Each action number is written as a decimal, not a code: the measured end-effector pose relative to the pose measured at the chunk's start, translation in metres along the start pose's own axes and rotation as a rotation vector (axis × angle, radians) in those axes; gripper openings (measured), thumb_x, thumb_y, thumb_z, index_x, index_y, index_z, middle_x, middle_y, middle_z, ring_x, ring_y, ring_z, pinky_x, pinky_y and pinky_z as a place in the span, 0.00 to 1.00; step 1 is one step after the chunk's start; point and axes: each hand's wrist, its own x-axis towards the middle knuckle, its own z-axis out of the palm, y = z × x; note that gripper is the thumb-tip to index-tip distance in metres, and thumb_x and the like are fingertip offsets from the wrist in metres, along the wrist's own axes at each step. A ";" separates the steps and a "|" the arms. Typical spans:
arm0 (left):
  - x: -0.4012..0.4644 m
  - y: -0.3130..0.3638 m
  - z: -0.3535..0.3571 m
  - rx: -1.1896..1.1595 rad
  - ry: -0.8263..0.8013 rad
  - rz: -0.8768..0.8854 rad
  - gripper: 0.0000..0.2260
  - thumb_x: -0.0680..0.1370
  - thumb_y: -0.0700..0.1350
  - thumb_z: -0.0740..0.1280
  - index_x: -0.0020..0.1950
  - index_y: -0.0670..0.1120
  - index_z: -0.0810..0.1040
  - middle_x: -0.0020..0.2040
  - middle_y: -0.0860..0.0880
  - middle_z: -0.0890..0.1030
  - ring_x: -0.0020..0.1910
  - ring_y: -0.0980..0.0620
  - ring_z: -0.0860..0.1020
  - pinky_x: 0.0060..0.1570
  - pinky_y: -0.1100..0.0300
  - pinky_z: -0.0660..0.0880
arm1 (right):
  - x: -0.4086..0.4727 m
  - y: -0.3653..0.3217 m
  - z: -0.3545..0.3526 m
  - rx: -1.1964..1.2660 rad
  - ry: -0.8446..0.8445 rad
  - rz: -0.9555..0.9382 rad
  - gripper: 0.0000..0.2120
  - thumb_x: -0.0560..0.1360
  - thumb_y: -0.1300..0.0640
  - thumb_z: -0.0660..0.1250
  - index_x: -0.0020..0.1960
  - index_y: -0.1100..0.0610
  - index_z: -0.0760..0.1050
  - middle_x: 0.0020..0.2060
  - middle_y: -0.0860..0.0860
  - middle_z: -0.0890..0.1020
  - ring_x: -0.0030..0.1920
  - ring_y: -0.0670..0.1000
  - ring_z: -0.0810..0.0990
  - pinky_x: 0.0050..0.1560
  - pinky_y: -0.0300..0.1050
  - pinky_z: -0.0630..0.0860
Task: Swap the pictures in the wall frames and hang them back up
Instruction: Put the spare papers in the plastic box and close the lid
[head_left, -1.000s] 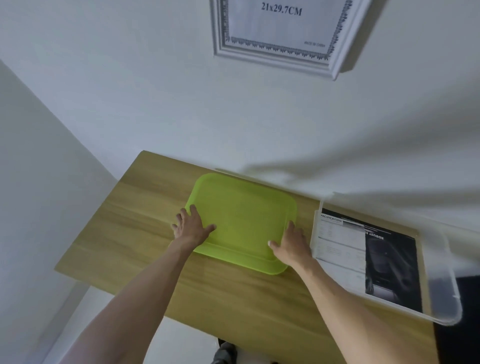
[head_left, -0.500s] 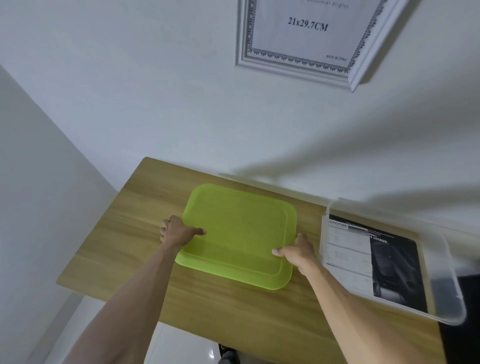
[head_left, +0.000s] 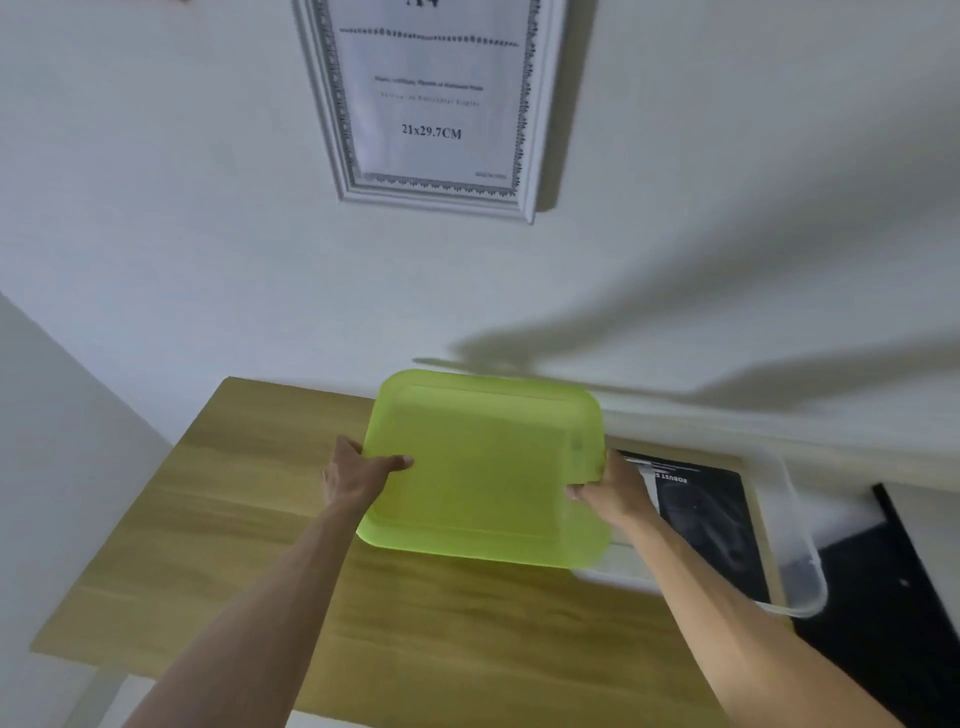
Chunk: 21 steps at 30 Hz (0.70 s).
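A lime-green plastic tray (head_left: 488, 467) is lifted off the wooden table (head_left: 208, 545) and tilted. My left hand (head_left: 353, 475) grips its left edge, thumb on top. My right hand (head_left: 610, 486) grips its right edge. On the wall above hangs a white ornate picture frame (head_left: 343, 156) holding a white sheet printed "21x29.7CM". To the right a clear plastic tray (head_left: 797, 545) lies on the table with a dark printed picture (head_left: 711, 519) inside; the green tray covers its left part.
The table stands against a white wall, with another wall at the left. A black surface (head_left: 893, 597) lies past the table's right end. Pale floor shows below the table's front edge.
Both hands took hold of the green tray's sides and raised it off the table, moving it right, over the clear tray's left part. The view tilted up, showing more of the wall frame.
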 end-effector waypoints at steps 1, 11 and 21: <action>-0.009 0.012 0.012 0.001 -0.012 0.014 0.32 0.61 0.56 0.81 0.55 0.44 0.68 0.50 0.46 0.75 0.53 0.42 0.74 0.48 0.50 0.73 | -0.003 0.010 -0.016 0.000 0.022 -0.015 0.21 0.66 0.58 0.79 0.56 0.55 0.78 0.49 0.48 0.83 0.50 0.48 0.81 0.38 0.36 0.71; -0.115 0.086 0.141 0.128 -0.126 0.098 0.32 0.61 0.59 0.80 0.53 0.44 0.69 0.46 0.47 0.75 0.51 0.43 0.74 0.45 0.52 0.72 | -0.014 0.136 -0.144 0.039 0.109 0.103 0.21 0.71 0.63 0.74 0.62 0.54 0.75 0.51 0.50 0.83 0.43 0.48 0.79 0.34 0.31 0.71; -0.158 0.100 0.208 0.250 -0.138 0.124 0.29 0.67 0.55 0.78 0.57 0.40 0.72 0.55 0.42 0.79 0.55 0.40 0.76 0.44 0.53 0.69 | 0.000 0.206 -0.179 -0.038 0.130 0.156 0.13 0.71 0.61 0.72 0.54 0.58 0.74 0.46 0.53 0.82 0.39 0.47 0.78 0.33 0.38 0.73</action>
